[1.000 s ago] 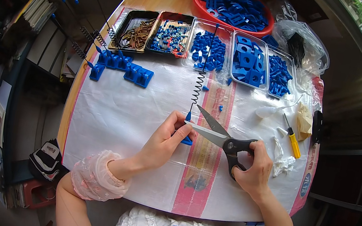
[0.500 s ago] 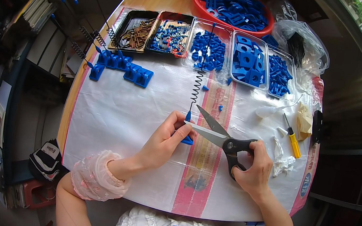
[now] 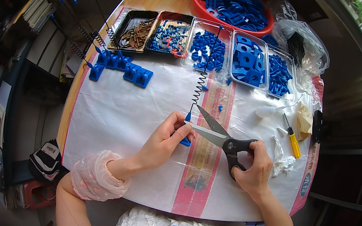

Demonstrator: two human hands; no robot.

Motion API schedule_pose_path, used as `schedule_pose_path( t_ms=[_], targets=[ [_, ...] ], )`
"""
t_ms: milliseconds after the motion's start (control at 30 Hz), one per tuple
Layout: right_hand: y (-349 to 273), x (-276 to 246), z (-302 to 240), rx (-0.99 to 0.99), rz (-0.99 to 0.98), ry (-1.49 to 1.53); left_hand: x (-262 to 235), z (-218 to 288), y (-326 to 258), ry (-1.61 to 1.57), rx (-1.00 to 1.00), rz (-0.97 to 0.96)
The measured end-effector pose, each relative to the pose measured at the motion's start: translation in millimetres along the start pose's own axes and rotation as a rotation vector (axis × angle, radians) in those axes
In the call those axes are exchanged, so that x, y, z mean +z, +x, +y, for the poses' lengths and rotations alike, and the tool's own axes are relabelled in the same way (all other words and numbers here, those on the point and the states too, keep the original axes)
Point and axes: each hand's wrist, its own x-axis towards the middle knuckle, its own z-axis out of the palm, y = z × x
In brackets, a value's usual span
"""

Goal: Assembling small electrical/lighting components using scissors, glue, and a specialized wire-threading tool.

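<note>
My left hand pinches a spring-wire piece: a blue plastic base, partly covered by my fingers, with a blue cone above it. A black coiled wire rises from the cone, leaning slightly right at its tip. My right hand grips scissors by their black handles. The blades are spread apart. The lower blade's tip reaches my left thumb, just beneath the cone; whether it touches the plastic is hard to see.
Trays with brass screws, small nuts, blue cones and blue plates line the back, before a red basin. Blue assemblies with wires stand at left. A yellow-handled screwdriver and crumpled tissue lie at right.
The wire's upper end has swung to the right, and the base has shifted slightly left in my left fingers. The scissors and my right hand have stayed in place.
</note>
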Motion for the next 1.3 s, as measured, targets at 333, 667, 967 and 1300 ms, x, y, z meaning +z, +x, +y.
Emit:
schedule_pose_path(
  t_ms=[333, 667, 967, 1300],
  targets=[
    [0.4, -0.3, 0.1, -0.013, 0.002, -0.002, 1.9, 3.3, -0.2, -0.036, 0.005, -0.026],
    [0.3, 0.1, -0.3, -0.006, 0.002, 0.001, -0.2, 0.0, -0.6, 0.004, 0.016, -0.019],
    [0.2, 0.0, 0.5, -0.013, -0.001, 0.005, -0.1, 1.7, -1.1, 0.026, 0.001, -0.011],
    [0.8, -0.8, -0.6, -0.020, -0.003, -0.002, 1.9, 3.3, -0.6, -0.030, 0.019, -0.032]
  ],
)
